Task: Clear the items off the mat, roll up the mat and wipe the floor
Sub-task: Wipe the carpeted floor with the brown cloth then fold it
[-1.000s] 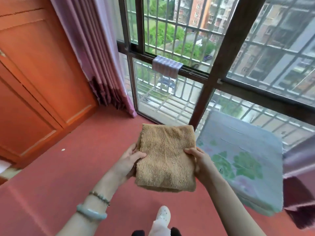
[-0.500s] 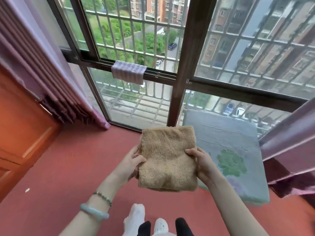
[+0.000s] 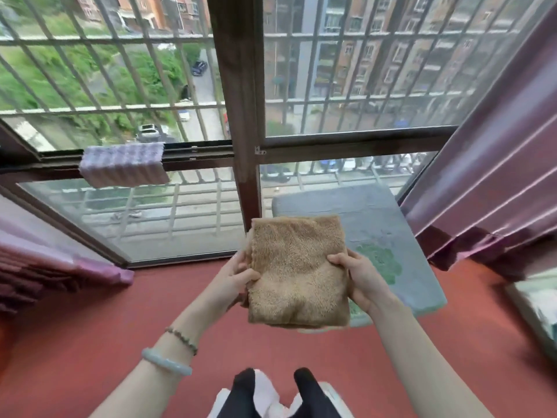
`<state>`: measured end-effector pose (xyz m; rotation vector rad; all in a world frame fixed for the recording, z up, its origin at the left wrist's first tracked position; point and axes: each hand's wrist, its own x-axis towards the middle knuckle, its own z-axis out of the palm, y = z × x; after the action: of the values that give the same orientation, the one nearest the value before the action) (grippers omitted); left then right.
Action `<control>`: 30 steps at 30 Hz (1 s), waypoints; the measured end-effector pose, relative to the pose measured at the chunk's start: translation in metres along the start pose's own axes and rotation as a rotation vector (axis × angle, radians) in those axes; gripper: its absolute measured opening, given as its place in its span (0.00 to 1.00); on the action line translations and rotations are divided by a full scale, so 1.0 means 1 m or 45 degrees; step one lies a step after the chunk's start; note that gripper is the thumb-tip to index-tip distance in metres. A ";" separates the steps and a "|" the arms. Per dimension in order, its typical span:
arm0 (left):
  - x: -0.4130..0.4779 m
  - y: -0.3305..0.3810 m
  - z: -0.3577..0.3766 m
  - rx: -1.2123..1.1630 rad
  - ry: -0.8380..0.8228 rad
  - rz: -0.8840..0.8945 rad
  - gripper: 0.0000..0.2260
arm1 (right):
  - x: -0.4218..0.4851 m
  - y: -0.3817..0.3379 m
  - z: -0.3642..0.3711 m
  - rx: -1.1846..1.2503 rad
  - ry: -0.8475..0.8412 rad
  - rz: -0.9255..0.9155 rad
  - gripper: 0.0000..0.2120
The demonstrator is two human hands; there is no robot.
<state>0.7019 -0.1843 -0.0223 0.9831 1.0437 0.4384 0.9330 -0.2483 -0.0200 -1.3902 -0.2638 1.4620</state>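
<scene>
Tan fluffy cloth (image 3: pixel 297 273), folded into a thick rectangle, frame centre; left hand (image 3: pixel 232 279) and right hand (image 3: pixel 358 277) pinch its side edges above the red floor (image 3: pixel 90 327).

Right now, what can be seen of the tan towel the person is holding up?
The towel is tan with a thick, fluffy pile, like terry or fleece. It is folded into a rectangle, and stacked layers show along its left and bottom edges. It is held in the air with its broad face toward the camera, above the red floor and in front of the grey mat, hiding part of it. The left grip holds its left edge and the right grip its right edge, thumbs on the front face.
</scene>
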 end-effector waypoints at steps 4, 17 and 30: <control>0.029 0.012 0.014 0.046 -0.065 -0.032 0.21 | 0.017 -0.013 -0.019 0.039 0.052 -0.009 0.10; 0.134 -0.006 0.122 0.039 0.124 -0.038 0.25 | 0.112 -0.071 -0.133 -0.069 0.062 0.091 0.07; 0.263 -0.060 0.188 0.034 0.438 -0.140 0.25 | 0.248 -0.058 -0.222 -0.733 0.115 0.050 0.07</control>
<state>0.9816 -0.1149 -0.1807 0.8866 1.4092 0.5144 1.2024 -0.1384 -0.1908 -1.9217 -0.6388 1.4073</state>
